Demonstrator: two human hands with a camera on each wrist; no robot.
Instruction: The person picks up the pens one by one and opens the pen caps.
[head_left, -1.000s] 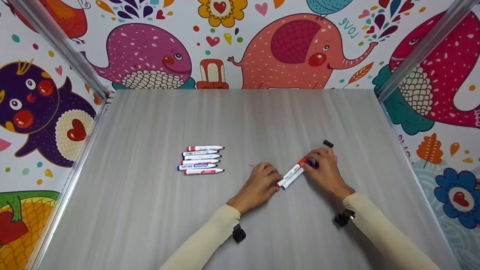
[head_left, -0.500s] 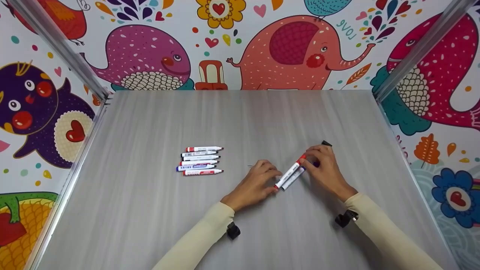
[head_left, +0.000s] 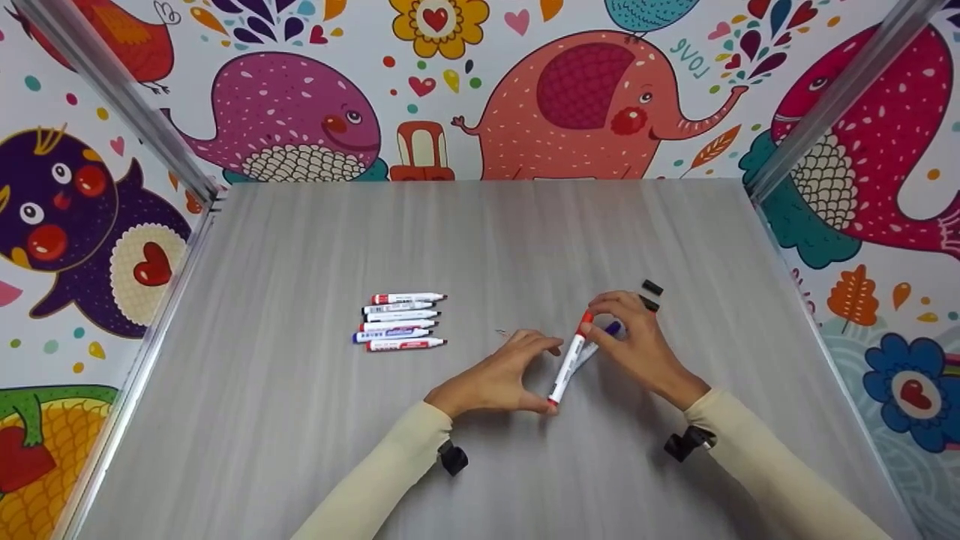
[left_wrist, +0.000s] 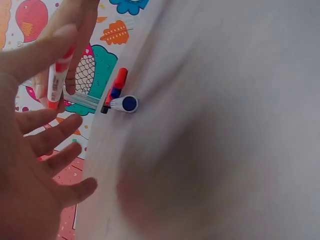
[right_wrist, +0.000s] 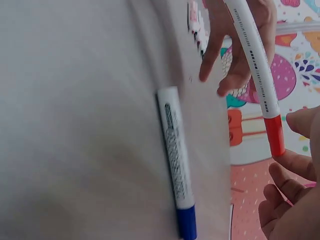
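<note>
A white marker with a red cap [head_left: 568, 367] is held at a slant above the table. My right hand [head_left: 641, 345] pinches it at the capped end between thumb and fingers. At its lower red end sits the thumb of my left hand [head_left: 495, 375], whose other fingers spread apart from it. In the right wrist view the red cap [right_wrist: 274, 135] shows between the right thumb and index finger. Below, a blue-capped marker [right_wrist: 175, 150] lies on the table, partly covered by the held one in the head view.
Several uncapped markers [head_left: 409, 345] lie in a neat row on the left of the table [head_left: 300, 420]. Beyond my right hand are a loose black cap [head_left: 652, 286] and another dark piece. The left wrist view also shows a red cap [left_wrist: 121, 78] there. Patterned panels stand around.
The red-capped marker has lifted off the blue-capped one and turned steeper, its lower end toward me. My left fingers have spread off it. My right hand has shifted slightly left, uncovering dark caps.
</note>
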